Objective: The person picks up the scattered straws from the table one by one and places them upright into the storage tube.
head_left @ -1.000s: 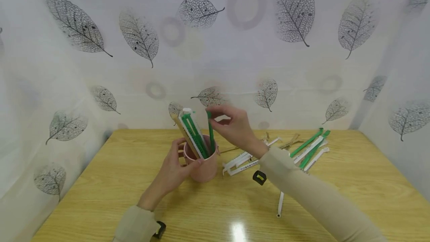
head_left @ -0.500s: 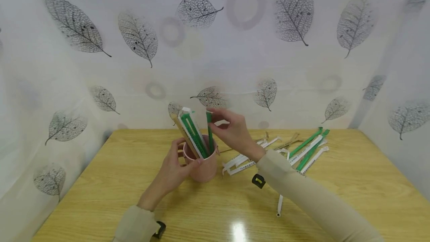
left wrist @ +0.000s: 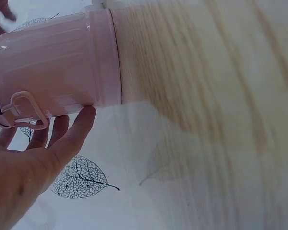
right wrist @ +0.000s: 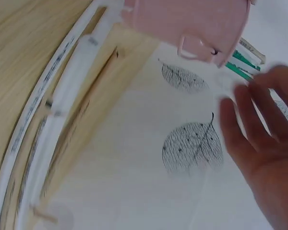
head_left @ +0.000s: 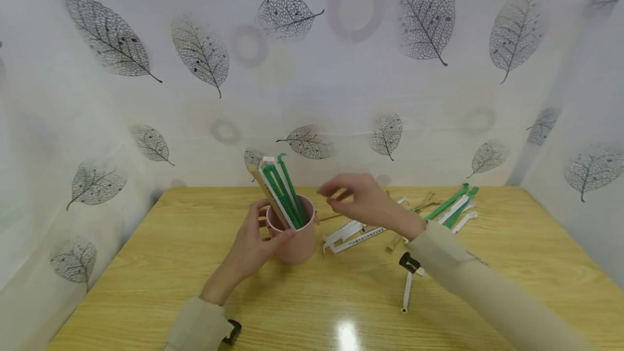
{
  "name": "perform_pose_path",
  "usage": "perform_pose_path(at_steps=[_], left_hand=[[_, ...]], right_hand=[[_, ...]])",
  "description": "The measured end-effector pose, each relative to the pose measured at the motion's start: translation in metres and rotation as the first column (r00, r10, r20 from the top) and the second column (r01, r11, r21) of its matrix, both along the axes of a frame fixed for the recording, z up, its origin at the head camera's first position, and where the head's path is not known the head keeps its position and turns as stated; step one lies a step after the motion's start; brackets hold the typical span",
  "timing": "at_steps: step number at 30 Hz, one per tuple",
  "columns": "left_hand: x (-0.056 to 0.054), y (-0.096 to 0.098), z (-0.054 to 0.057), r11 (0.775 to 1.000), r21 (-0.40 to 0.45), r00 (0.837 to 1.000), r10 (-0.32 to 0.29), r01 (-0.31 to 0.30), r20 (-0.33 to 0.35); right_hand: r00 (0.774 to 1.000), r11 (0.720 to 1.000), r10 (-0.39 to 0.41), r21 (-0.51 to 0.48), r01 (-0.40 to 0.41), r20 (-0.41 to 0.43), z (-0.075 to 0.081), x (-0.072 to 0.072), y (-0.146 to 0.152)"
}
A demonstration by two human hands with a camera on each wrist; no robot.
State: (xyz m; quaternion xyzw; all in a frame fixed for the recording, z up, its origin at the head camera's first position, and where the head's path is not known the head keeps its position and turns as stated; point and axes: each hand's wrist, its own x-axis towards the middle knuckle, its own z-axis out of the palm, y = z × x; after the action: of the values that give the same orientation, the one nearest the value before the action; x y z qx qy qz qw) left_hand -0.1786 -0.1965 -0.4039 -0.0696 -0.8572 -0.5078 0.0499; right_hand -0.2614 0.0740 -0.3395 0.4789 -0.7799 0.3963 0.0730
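A small pink metal bucket (head_left: pixel 298 249) with side handles stands on the table, holding several wrapped straws in green, white and brown. The green straws (head_left: pixel 288 191) lean left against its rim beside a brown straw (head_left: pixel 265 186). My left hand (head_left: pixel 251 251) grips the bucket's left side, thumb near the rim; in the left wrist view its fingers reach along the bucket wall (left wrist: pixel 53 62) by the handle. To the bucket's right, my right hand (head_left: pixel 363 199) hovers with fingers loosely bent and nothing between them. The right wrist view shows that hand (right wrist: pixel 264 129) apart from the bucket.
White wrapped straws (head_left: pixel 363 237) lie loose right of the bucket, partly beneath my right arm. Farther right is a group of green straws (head_left: pixel 446 202) with white ones. One white straw (head_left: pixel 407 292) lies nearer the front. A leaf-patterned cloth (head_left: pixel 336 85) rises behind the table.
My right hand has let go of a green straw and moved right, away from the bucket. That straw now leans left among the others. The left hand keeps its place.
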Motion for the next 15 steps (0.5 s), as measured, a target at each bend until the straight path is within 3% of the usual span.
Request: perform_pose_path(at_steps=[3, 7, 11, 15], left_hand=[[0.0, 0.0, 0.001, 1.0, -0.005, 1.0, -0.001, 0.001, -0.004], [0.0, -0.001, 0.001, 1.0, -0.013, 1.0, 0.002, -0.002, -0.007], [0.0, -0.001, 0.0, 1.0, -0.021, 1.0, 0.006, -0.007, -0.007], [0.0, -0.001, 0.0, 1.0, -0.026, 1.0, 0.01, -0.01, -0.004]], right_hand=[[0.995, 0.964, 0.099, 0.249, -0.091, -0.02, 0.0, 0.008, 0.021], [0.989, 0.852, 0.139, 0.503, -0.145, 0.049, -0.004, 0.023, 0.048], [0.984, 0.772, 0.086, 0.614, -0.164, 0.154, -0.013, 0.041, 0.069], [0.983, 0.724, 0.047, 0.672, -0.157, 0.179, -0.023, 0.055, 0.082]])
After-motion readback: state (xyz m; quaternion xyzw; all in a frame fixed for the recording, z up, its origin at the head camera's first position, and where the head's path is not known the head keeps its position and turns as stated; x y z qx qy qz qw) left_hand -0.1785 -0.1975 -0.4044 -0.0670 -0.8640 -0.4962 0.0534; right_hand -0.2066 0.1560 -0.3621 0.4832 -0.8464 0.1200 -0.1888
